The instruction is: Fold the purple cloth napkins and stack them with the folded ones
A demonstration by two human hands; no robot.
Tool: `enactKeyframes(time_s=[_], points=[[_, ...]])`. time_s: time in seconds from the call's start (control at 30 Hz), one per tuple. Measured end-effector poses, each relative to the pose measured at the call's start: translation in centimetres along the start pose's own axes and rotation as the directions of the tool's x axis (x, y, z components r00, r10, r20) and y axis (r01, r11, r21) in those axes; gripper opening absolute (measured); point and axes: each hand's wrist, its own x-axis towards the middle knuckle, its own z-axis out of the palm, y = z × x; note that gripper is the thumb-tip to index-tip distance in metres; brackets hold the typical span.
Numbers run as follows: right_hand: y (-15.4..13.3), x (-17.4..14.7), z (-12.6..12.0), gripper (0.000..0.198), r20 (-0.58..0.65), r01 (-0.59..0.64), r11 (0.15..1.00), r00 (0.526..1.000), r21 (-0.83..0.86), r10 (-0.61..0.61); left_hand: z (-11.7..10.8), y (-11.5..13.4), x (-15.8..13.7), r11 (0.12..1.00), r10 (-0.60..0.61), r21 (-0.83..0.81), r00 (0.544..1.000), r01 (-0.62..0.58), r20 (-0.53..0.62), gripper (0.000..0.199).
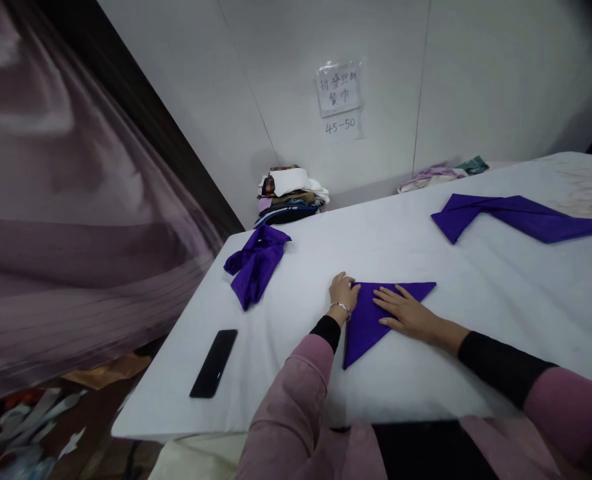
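A purple cloth napkin (371, 327), folded into a triangle, lies flat on the white-covered table (296, 373). Its long edge slants along the side nearest me. My left hand (343, 293) is at its upper left corner, fingers bent and closed around that corner. My right hand (403, 313) rests palm down on the middle of the triangle, fingers stretched and slightly spread, gripping nothing. To the left sits a crumpled purple cloth (261, 263). Another purple cloth (521, 213), loosely folded into a long strip, lies at the back right. Neither hand touches these two.
A black phone (215, 363) lies near the table's left edge. Behind the table are a stack of folded cloths (291, 193) and a low heap of fabric (441, 175). A handwritten sign (339, 89) hangs on the wall. A mauve curtain (76, 200) hangs at the left.
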Motion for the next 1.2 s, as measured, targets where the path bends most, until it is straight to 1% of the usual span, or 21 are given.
enactKeyframes(time_s=[0.07,0.13,0.33,0.53,0.6,0.67,0.73,0.8,0.83,0.87,0.9,0.93,0.97,1.0,1.03,1.07,1.1,1.13,1.17,1.2], points=[[-0.3,0.1,0.2,0.060,-0.001,0.004,1.000,1.000,0.004,-0.004,0.4,-0.1,0.4,1.000,0.002,-0.013,1.000,-0.002,-0.018,0.009],[-0.4,0.1,0.3,0.059,-0.009,0.011,1.000,1.000,0.006,-0.011,0.6,-0.4,0.6,1.000,0.007,-0.023,1.000,-0.008,-0.028,0.005],[-0.4,0.1,0.6,0.059,-0.009,0.024,1.000,1.000,-0.001,-0.024,0.7,-1.0,0.9,0.999,0.035,-0.035,0.999,-0.037,-0.041,0.009],[-0.6,0.1,0.6,0.058,-0.004,0.024,1.000,1.000,0.011,-0.023,1.0,-1.2,1.0,0.998,0.047,-0.031,0.998,-0.049,-0.047,0.008],[-0.7,-0.1,0.3,0.060,0.015,0.005,1.000,1.000,0.010,-0.005,1.0,-1.3,1.0,0.999,0.043,-0.029,0.998,-0.045,-0.053,0.004],[-0.5,-0.5,-0.2,0.061,0.011,-0.022,1.000,1.000,0.003,0.022,1.0,-1.4,1.0,0.999,0.043,-0.027,0.997,-0.044,-0.056,0.013],[0.1,-1.1,-0.8,0.061,-0.033,-0.056,0.998,0.998,0.000,0.056,0.9,-1.4,1.0,0.998,0.056,-0.023,0.997,-0.057,-0.052,0.017],[1.3,-2.1,-1.5,0.058,-0.124,-0.136,0.990,0.983,0.020,0.138,0.8,-1.4,1.1,0.997,0.076,-0.019,0.996,-0.077,-0.045,0.012],[2.1,-2.6,-1.8,0.057,-0.184,-0.206,0.977,0.960,0.049,0.211,0.7,-1.4,1.1,0.996,0.084,-0.016,0.996,-0.085,-0.041,0.008],[3.0,-3.1,-2.2,0.056,-0.250,-0.295,0.951,0.917,0.096,0.310,0.6,-1.4,1.1,0.996,0.091,-0.014,0.995,-0.091,-0.038,0.004],[3.9,-3.6,-2.5,0.054,-0.305,-0.390,0.907,0.854,0.162,0.422,0.5,-1.3,1.2,0.995,0.096,-0.012,0.995,-0.097,-0.036,0.003],[4.9,-4.0,-2.9,0.053,-0.335,-0.479,0.844,0.775,0.242,0.536,0.4,-1.3,1.2,0.995,0.100,-0.010,0.994,-0.100,-0.033,0.004],[5.8,-4.3,-3.2,0.053,-0.333,-0.550,0.767,0.692,0.330,0.640,0.4,-1.2,1.2,0.995,0.102,-0.009,0.994,-0.103,-0.032,0.005],[6.5,-4.6,-3.5,0.053,-0.297,-0.597,0.682,0.620,0.421,0.726,0.3,-1.2,1.2,0.995,0.103,-0.007,0.994,-0.104,-0.031,0.006],[7.1,-4.6,-3.8,0.055,-0.232,-0.623,0.594,0.565,0.509,0.792,0.2,-1.2,1.2,0.995,0.103,-0.005,0.994,-0.103,-0.029,0.005],[7.5,-4.5,-4.1,0.058,-0.150,-0.629,0.508,0.532,0.588,0.833,0.1,-1.2,1.1,0.995,0.101,-0.003,0.995,-0.101,-0.026,0.005],[7.8,-4.3,-4.3,0.062,-0.065,-0.623,0.427,0.516,0.656,0.854,0.0,-1.2,1.1,0.995,0.097,-0.001,0.995,-0.097,-0.021,0.005],[7.9,-4.0,-4.5,0.064,0.007,-0.609,0.353,0.508,0.711,0.861,-0.1,-1.2,1.0,0.996,0.092,0.000,0.996,-0.092,-0.014,0.005],[7.9,-3.6,-4.7,0.066,0.064,-0.590,0.295,0.510,0.751,0.858,-0.2,-1.2,1.0,0.996,0.086,0.000,0.996,-0.086,-0.004,0.005],[7.8,-3.2,-4.7,0.067,0.100,-0.574,0.257,0.516,0.778,0.851,-0.3,-1.2,0.9,0.997,0.078,-0.001,0.997,-0.078,0.008,0.005]])
